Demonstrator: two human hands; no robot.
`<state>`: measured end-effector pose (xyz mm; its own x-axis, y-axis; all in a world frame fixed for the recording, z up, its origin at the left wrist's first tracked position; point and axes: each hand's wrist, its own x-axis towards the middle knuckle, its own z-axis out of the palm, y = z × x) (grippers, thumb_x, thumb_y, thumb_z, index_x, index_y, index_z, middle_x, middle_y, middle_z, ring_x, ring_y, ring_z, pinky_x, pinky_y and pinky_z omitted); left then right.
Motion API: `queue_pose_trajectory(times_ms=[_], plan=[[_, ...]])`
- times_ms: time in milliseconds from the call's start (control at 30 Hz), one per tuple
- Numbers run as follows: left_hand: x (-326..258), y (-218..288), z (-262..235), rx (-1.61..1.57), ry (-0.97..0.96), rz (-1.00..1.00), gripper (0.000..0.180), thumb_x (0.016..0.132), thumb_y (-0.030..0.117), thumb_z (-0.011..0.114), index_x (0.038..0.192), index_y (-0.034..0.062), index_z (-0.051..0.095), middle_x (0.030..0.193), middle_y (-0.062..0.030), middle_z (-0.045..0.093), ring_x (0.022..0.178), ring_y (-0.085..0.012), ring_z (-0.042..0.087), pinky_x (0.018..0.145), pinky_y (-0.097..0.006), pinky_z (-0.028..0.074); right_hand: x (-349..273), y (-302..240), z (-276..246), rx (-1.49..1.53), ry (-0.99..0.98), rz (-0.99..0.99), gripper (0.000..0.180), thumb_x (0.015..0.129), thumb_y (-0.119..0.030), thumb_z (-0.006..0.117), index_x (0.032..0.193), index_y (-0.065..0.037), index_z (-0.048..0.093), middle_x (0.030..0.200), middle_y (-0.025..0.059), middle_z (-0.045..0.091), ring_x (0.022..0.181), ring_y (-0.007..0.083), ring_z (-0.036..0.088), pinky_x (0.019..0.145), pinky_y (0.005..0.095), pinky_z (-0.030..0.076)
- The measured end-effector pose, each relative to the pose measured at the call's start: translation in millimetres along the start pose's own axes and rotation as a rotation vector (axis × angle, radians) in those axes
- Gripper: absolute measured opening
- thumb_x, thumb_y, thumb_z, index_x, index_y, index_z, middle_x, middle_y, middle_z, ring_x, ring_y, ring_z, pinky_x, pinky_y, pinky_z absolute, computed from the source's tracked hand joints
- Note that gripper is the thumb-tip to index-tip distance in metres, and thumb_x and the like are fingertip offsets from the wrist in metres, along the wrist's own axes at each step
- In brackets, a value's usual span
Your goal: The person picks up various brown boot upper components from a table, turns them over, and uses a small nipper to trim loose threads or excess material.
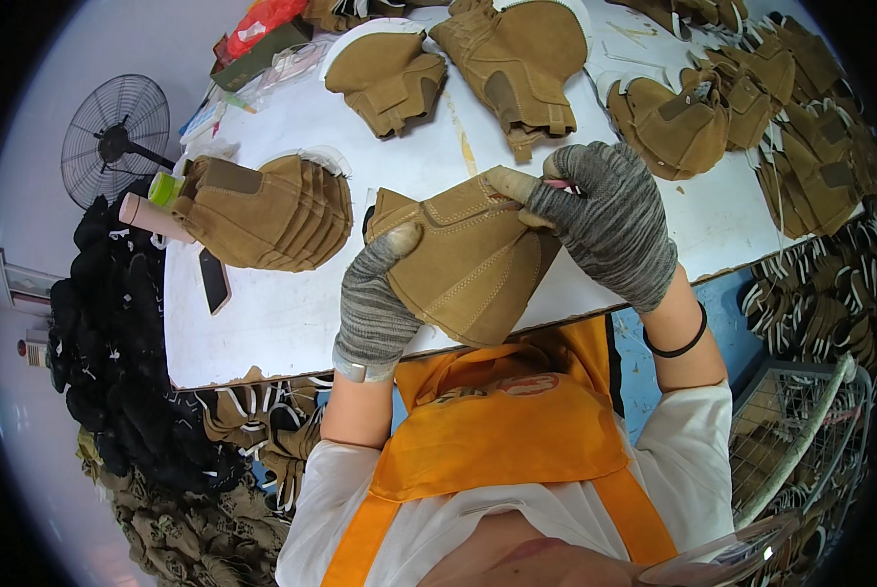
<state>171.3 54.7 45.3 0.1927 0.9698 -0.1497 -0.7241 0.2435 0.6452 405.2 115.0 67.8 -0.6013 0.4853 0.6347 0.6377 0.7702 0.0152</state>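
Note:
A tan suede shoe upper with stitched seams is held up over the near edge of the table. My left hand, in a grey knitted glove, grips its left side with the thumb laid on the front. At its upper right edge, the gloved thumb and forefinger of my right hand pinch the suede near a strip. A small pink thing shows between the right fingers; most of it is hidden, so its kind cannot be made out. The back of the upper is out of sight.
The white table carries a stack of uppers, a phone and more uppers at the right. Left of it stand a fan and a black pile. A wire basket sits at lower right.

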Motion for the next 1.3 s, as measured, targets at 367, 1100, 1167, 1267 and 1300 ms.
queue_pose_trajectory(times_ms=[367,1100,1167,1267,1300], plan=[[0.0,0.3,-4.9,-0.014,0.019,-0.023,0.051,0.084,0.018,0.063,0.125,-0.0066,0.046,0.118,-0.0247,0.058,0.109,-0.0351,0.060,0.094,-0.047,0.052,-5.9,-4.1,1.7,-0.046,0.026,-0.016,0.031,0.078,-0.020,0.068,0.108,-0.026,0.071,0.078,0.0000,0.060,0.066,0.0193,0.056,0.062,0.0332,0.044],[-0.4,-1.4,-6.0,-0.033,0.041,-0.013,0.052,0.082,0.017,0.064,0.125,-0.0068,0.047,0.120,-0.0244,0.057,0.110,-0.0345,0.059,0.096,-0.045,0.050,-24.8,-0.4,35.5,0.407,0.106,0.161,0.029,0.091,-0.017,0.058,0.118,-0.015,0.066,0.085,0.0068,0.063,0.079,0.0229,0.059,0.071,0.0326,0.049],[-2.0,0.3,-6.6,-0.049,0.016,-0.001,0.053,0.083,0.018,0.064,0.126,-0.0075,0.047,0.121,-0.0246,0.057,0.111,-0.0345,0.059,0.097,-0.045,0.050,-21.9,0.0,39.1,0.766,0.402,0.329,0.029,0.094,-0.018,0.055,0.120,-0.007,0.063,0.092,0.0087,0.064,0.090,0.0225,0.059,0.081,0.0327,0.048],[-2.8,1.5,-12.8,-0.047,-0.013,0.081,0.055,0.085,0.023,0.063,0.128,-0.0073,0.046,0.125,-0.0242,0.055,0.114,-0.0348,0.057,0.098,-0.047,0.048,-46.5,30.2,52.2,0.502,0.250,0.726,0.029,0.092,-0.018,0.058,0.119,-0.007,0.063,0.097,0.0123,0.064,0.091,0.0262,0.060,0.083,0.0338,0.048],[-1.8,0.8,-23.6,-0.046,0.008,0.141,0.056,0.087,0.026,0.063,0.129,-0.0064,0.046,0.126,-0.0237,0.054,0.115,-0.0352,0.056,0.100,-0.048,0.046,-52.6,38.9,61.5,0.345,0.089,0.744,0.028,0.090,-0.017,0.060,0.117,-0.009,0.064,0.095,0.0131,0.064,0.089,0.0282,0.060,0.082,0.0354,0.049]])
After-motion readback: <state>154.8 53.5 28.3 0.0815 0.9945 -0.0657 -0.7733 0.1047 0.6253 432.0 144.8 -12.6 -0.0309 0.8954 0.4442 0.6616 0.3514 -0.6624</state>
